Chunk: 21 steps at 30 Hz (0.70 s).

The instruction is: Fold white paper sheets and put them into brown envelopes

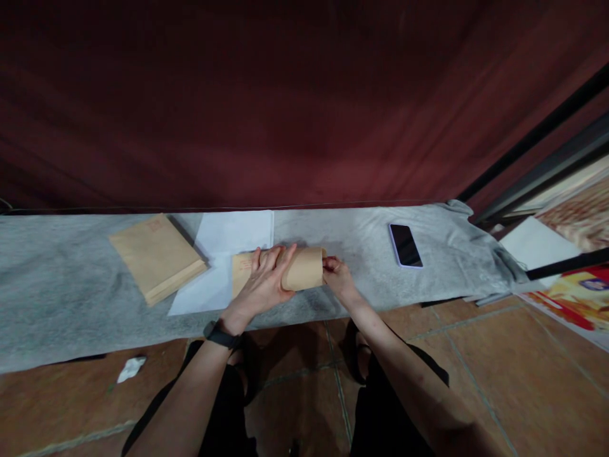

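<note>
A brown paper envelope (305,270) lies on the grey cloth, its right end bulging up into a curve. My left hand (269,279) rests on top of it, fingers stretched out and spread, with a dark watch on that wrist. At the envelope's right end, my right hand (337,274) has its fingers curled closed on the edge; the fingertips are partly hidden there. White paper sheets (233,228) lie beneath and behind the envelope's left part. Farther left is a stack of similar brown envelopes (157,257), turned at an angle.
A phone (405,245) with a purple case lies right of my hands on the grey cloth (71,285). A dark red curtain (285,127) hangs behind. On the tiled floor lies a crumpled white tissue (131,369). A black-framed rack (566,266) stands at the right.
</note>
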Available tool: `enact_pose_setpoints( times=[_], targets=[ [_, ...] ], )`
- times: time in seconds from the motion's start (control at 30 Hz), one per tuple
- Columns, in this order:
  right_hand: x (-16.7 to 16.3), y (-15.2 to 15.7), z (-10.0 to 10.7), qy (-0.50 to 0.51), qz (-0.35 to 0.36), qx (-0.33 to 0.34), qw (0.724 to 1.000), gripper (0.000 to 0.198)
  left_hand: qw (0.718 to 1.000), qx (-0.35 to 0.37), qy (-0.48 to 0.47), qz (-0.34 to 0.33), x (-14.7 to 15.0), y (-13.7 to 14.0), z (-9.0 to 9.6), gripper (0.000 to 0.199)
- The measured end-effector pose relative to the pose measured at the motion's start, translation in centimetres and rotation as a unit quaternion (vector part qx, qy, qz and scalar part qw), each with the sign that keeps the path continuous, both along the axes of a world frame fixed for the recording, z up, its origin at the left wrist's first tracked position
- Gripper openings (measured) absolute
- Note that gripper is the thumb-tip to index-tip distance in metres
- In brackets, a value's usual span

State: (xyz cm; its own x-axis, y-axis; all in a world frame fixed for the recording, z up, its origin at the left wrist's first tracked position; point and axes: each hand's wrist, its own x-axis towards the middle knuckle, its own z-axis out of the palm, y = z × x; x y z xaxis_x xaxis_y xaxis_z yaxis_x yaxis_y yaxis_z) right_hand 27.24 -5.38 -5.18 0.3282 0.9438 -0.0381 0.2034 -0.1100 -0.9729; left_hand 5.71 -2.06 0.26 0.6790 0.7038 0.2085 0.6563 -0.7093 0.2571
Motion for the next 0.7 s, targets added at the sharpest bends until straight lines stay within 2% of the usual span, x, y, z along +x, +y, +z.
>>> enact_pose_setpoints(
  times=[0.17,0.5,0.57,0.7],
  targets=[
    [0.1,0.1,-0.3,0.005,0.007,-0.029,1.000,0.030,1.000,0.002,0.003,-0.012,0.0,0.2,-0.1,0.108],
    [0.6,-0.5,1.0,-0.076,-0.058,-0.014,0.995,0.008,0.999,0.025,0.013,-0.022,0.3,0.2,0.2,0.108],
    [0.4,-0.4,1.0,-0.039,-0.085,-0.006,0.996,0.007,0.999,0.025,0.014,-0.023,0.4,0.2,0.2,0.108],
    [0.2,-0.1,0.8,0.081,-0.117,-0.005,0.990,0.032,0.999,0.035,0.015,-0.035,0.4,0.2,0.2,0.107]
  ],
)
